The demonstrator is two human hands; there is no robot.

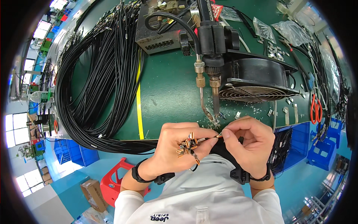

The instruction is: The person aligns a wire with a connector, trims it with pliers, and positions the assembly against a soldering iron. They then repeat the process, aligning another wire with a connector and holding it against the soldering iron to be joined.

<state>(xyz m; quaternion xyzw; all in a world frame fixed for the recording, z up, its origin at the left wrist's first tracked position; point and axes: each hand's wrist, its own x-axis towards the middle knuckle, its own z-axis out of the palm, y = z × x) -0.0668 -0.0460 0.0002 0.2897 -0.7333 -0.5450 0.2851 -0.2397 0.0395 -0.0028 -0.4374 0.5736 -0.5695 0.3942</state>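
In front of my chest, just over the table's near edge, my left hand (172, 140) is closed round several thin black cables. Their small orange-and-metal connectors (189, 145) stick out in a cluster by its fingers. One cable end reaches across to my right hand (250, 145), whose thumb and index finger pinch together at its tip. What exactly sits between those fingertips is mostly covered. Just beyond both hands, the soldering iron (216, 97) points down from a stand, with a thin metal feed tube (202, 99) angled in beside its tip.
A large coil of black cables (71, 86) spreads over the left of the green table (167, 97). Right of the iron stands a black fan (261, 74); behind it is a metal control box (160, 43). Red-handled scissors (316, 109) lie at the right edge. A red stool (112, 179) stands below left.
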